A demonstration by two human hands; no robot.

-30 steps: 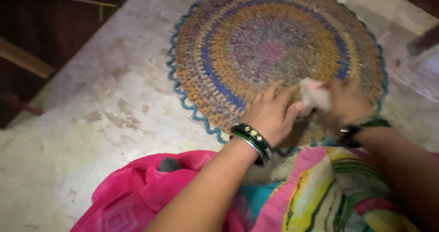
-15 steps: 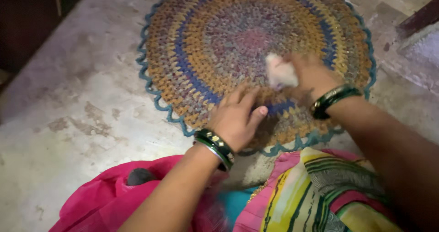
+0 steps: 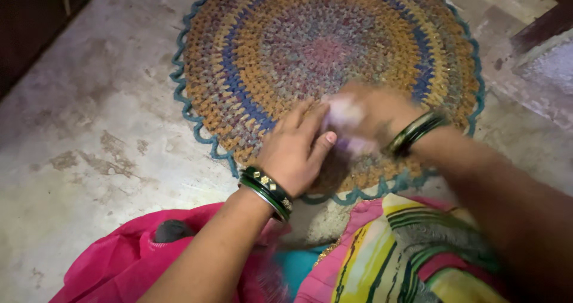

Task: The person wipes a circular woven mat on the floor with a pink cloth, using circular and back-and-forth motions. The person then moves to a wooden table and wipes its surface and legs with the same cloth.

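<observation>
We are sitting on the floor, looking down at a round crocheted mat lying flat in front of us, with its bands of orange, blue and mauve yarn and a scalloped teal edge. Our left hand is resting palm down on the near edge of the mat, fingers spread and lying flat, gripping nothing; pressing like this seems to be keeping the mat from sliding on the smooth stone. Our right hand is blurred with motion just to the right of it, and it is closing around a small pale tuft of what looks like cotton or fluff, holding it against the near part of the mat, close to the left thumb. The blur is hiding exactly how the fingers are pinching it. Green bangles are circling our left wrist and a similar set is showing on the right. Near us, pink cloth is spreading over our left knee and a striped yellow, green and pink cloth is covering the right. The floor to the left is showing worn, stained patches, and a dark wooden edge is standing at the far left.
</observation>
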